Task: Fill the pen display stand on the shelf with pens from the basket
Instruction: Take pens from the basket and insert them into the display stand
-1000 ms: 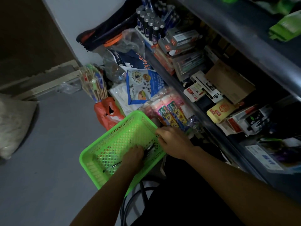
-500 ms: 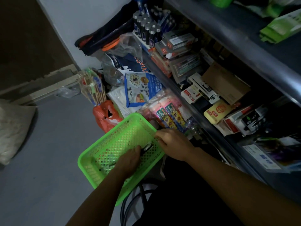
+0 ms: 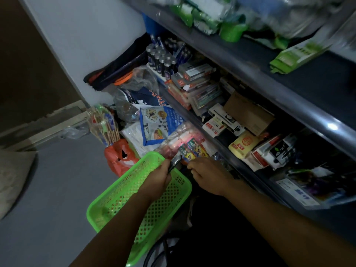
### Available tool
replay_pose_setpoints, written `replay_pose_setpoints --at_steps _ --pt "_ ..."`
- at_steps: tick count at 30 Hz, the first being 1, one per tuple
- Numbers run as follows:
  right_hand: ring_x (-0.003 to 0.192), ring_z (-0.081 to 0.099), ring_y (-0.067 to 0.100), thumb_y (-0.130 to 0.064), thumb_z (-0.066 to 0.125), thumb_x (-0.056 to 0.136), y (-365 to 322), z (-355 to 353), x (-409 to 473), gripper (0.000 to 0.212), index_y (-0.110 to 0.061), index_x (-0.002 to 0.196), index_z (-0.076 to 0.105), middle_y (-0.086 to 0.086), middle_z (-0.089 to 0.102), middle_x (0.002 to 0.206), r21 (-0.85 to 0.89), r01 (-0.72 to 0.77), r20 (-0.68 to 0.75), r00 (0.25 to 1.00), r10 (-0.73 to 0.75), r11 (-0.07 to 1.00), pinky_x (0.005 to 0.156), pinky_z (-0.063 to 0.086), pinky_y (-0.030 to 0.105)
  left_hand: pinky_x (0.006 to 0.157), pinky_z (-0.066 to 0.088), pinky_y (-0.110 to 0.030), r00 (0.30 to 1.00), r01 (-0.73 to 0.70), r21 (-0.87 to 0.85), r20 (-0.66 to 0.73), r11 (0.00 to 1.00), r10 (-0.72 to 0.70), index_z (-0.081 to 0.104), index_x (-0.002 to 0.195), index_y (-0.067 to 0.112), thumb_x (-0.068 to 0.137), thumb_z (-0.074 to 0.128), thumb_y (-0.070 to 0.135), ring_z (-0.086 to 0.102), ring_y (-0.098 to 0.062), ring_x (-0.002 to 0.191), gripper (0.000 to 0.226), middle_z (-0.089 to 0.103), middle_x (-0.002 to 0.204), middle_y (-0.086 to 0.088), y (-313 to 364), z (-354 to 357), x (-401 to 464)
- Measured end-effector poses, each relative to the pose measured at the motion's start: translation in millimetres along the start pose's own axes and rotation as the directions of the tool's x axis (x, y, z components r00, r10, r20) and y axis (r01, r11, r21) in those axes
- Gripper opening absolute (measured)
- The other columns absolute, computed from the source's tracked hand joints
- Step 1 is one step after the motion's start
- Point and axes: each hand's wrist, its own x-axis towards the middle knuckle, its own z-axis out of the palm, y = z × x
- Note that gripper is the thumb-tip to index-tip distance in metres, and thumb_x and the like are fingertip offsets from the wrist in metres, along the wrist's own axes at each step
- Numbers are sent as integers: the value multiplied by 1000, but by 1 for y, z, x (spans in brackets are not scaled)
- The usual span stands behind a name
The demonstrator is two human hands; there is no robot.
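Over the green basket, the left hand curls around a few dark pens, lifted above its far rim. Just right of the basket, the right hand hovers with loosely bent fingers, holding nothing. Beyond the basket, the pen display stand sits on the cluttered shelf by the white wall.

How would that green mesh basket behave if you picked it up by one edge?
The green basket looks like thin lattice plastic, so probably light and a little flexible. It appears nearly empty, so it should lift easily. The pens in the left hand look smooth and round, so any still inside might roll.
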Motion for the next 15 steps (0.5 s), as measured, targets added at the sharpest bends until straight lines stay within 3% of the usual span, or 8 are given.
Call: replay_pose_setpoints --at_steps 4,6,8,10,12,15 --pt "89 58 34 -15 48 92 16 -46 -6 12 -11 94 59 12 64 97 -105 6 -118 993 -18 994 64 31 32 63 38 -32 993 -110 26 -26 994 111 30 122 22 97 41 22 51 -21 69 28 52 80 -5 40 -23 28" --pt "89 59 34 -17 48 91 27 -83 -11 15 -10 97 61 13 65 97 -113 -28 -179 984 7 993 66 40 34 60 45 -39 980 -197 37 -35 980 198 31 115 23 96 40 25 52 -23 64 21 52 74 -6 73 -39 49" --pt "84 60 33 -16 49 89 39 -126 -22 14 -11 91 62 13 67 92 -138 -65 -257 966 28 988 67 46 37 53 40 -34 963 -267 8 -24 964 267 33 109 20 98 40 25 48 -19 60 13 47 69 0 116 -53 71" --pt "83 60 29 -20 45 89 47 -170 -42 19 -11 88 62 9 66 92 -182 -130 -347 936 60 975 70 48 40 56 39 -33 925 -379 -67 -22 923 379 38 108 13 99 41 18 51 -23 63 11 48 72 1 165 -63 90" --pt "91 61 28 -27 42 91 52 -213 -70 26 -15 97 63 5 67 101 -215 -225 -428 896 115 950 75 49 41 64 46 -40 876 -481 -89 -21 872 482 42 112 10 98 41 22 57 -32 73 18 57 80 -8 215 -70 102" --pt "97 60 29 -24 47 92 61 -264 -122 18 -16 100 61 5 66 104 -260 -335 -517 840 162 906 77 48 40 74 50 -45 803 -595 -94 -36 798 594 47 113 7 91 37 38 61 -34 85 39 63 93 -16 285 -72 106"
